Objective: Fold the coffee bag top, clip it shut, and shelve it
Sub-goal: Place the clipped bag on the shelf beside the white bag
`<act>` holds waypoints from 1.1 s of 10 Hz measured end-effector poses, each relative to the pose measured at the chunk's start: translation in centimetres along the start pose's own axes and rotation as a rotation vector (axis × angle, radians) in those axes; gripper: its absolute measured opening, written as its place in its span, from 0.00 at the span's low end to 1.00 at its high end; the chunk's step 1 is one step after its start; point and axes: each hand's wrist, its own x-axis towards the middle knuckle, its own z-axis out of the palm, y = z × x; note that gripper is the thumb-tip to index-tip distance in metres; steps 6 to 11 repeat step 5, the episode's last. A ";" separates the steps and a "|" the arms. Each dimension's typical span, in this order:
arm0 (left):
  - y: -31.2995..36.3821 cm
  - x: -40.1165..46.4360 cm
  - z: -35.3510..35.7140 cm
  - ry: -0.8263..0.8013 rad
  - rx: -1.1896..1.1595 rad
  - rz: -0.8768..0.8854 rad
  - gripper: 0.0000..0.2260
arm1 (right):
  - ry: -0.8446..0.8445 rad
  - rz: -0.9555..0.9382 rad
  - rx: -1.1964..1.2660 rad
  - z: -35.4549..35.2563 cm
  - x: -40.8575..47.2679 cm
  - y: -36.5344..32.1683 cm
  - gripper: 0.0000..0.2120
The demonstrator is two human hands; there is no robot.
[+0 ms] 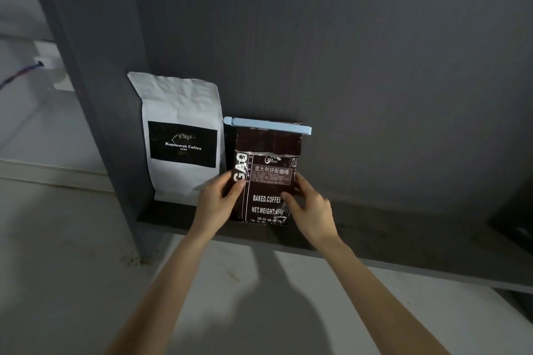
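Observation:
A dark brown coffee bag (266,164) with white print stands upright on the dark grey shelf (403,242). Its top is folded over and a light blue clip (268,126) runs across the fold. My left hand (216,202) grips the bag's lower left side, thumb on the front. On the lower right side, my right hand (310,207) holds the bag with its fingers against the edge.
A white coffee bag (181,138) with a black label stands just left of the brown one, almost touching it. The shelf's dark upright panel (95,95) rises at the left, the dark back wall behind. The shelf stretches bare to the right. Pale floor lies below.

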 end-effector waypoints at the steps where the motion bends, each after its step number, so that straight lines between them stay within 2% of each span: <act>1: 0.7 -0.1 -0.2 0.000 0.019 -0.013 0.13 | -0.042 -0.014 -0.023 -0.1 -0.3 -0.2 0.25; 3: 3.3 -0.5 -1.0 -0.047 0.061 -0.025 0.22 | -0.069 -0.044 -0.102 -1.3 -0.9 -0.9 0.27; 4: 5.0 -1.4 -1.5 -0.112 0.189 -0.003 0.25 | -0.069 -0.014 -0.230 -2.9 -1.6 -2.1 0.28; 5: 6.2 -1.9 -1.9 -0.105 0.268 0.035 0.26 | -0.049 -0.027 -0.329 -4.1 -2.0 -3.0 0.28; 11: 6.2 -1.9 -1.9 -0.105 0.268 0.035 0.26 | -0.049 -0.027 -0.329 -4.1 -2.0 -3.0 0.28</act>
